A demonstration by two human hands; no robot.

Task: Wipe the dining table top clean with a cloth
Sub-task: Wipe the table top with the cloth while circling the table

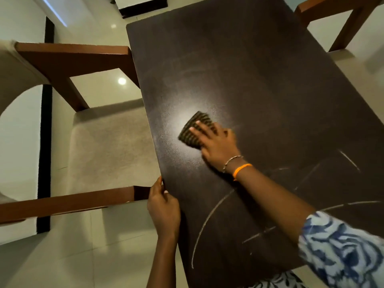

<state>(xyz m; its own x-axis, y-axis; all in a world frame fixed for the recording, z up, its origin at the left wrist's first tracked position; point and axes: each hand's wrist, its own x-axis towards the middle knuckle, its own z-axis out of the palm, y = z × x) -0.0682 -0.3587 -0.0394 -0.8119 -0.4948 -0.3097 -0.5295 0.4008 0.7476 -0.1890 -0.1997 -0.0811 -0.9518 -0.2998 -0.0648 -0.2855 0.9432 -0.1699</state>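
Right grip: right hand (218, 145) lies flat, fingers straight and slightly spread, pressing down on the dark folded cloth with ribbed tan stripes (194, 129); nothing is curled round it.
Left grip: left hand (164, 208) holds the near left edge of the worktop, thumb up along the rim, fingers bent over onto the top surface.
Cloth: wedge-shaped fold, corded weave, lying on the worktop a little left of its middle, its far half showing beyond the fingertips.
Worktop: dark brown rectangular dining table top (239, 65), matt with a fine speckled grain; a soft bright glare sits just beside the cloth.
Surface marks: thin pale curved and straight streaks (209, 217) cross the near part of the worktop, under and beside the right forearm.
Right arm: reaches forward across the worktop from the lower right; blue and white patterned sleeve (340, 250) ends near the elbow; orange thread band (241, 169) and thin beaded bracelet (231, 161) at the wrist.
Left arm: bare forearm rises from the bottom edge, wrist straight.
Seating: beige upholstered chair with reddish-brown wooden arms (108, 142) stands close against the left side of the worktop; a second wooden chair arm (345, 23) shows at the far right.
Floor: pale glossy tiles (62, 256).
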